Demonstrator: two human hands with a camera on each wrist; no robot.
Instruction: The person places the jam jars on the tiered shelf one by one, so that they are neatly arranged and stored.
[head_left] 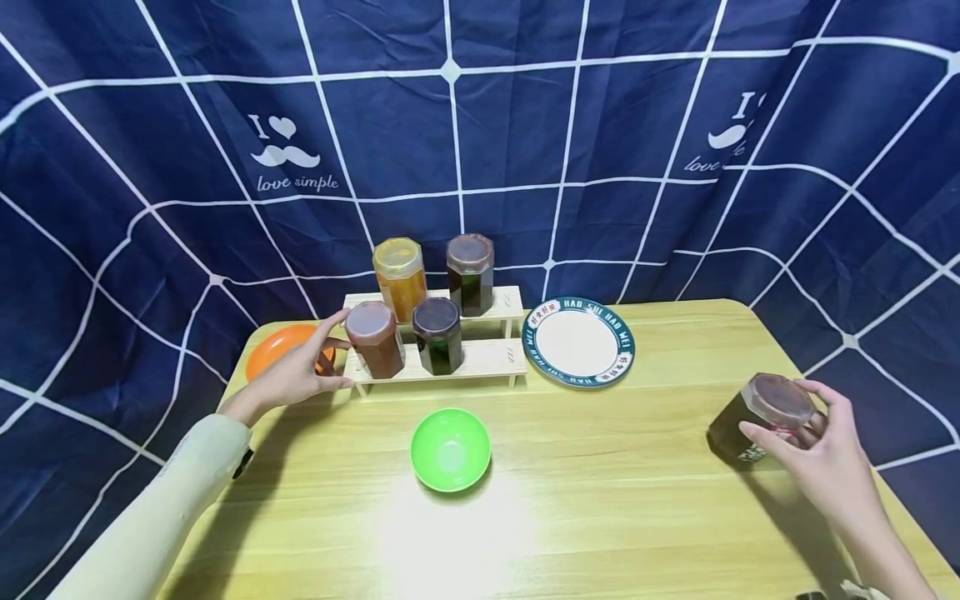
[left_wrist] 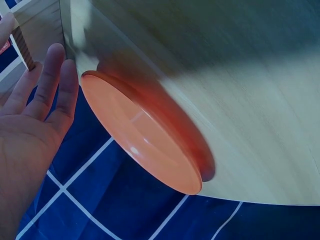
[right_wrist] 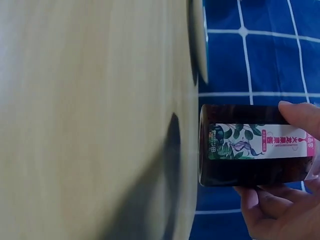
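Observation:
My right hand [head_left: 817,446] holds a dark jam jar [right_wrist: 245,172] by its upper part, thumb on one side and fingers on the other. The jar has an eight-sided lid and a leafy label, and is raised slightly over the table's right side. At the left end of a two-step wooden rack [head_left: 487,360], my left hand [head_left: 300,367] pinches the lower plank's end between thumb and finger. Just beside it on that plank stands a reddish-brown jar [head_left: 384,354], with a dark jar [head_left: 441,346] to its right. The upper step bears a yellow jar [head_left: 405,292] and another dark jar [head_left: 472,287].
An orange plate [left_wrist: 142,135] lies behind the left hand. A green bowl [head_left: 451,450] stands in front of the rack. Right of the rack is a white plate [head_left: 577,342] with a teal rim. Dark blue checked cloth [head_left: 510,133] hangs around the wooden table [head_left: 615,500].

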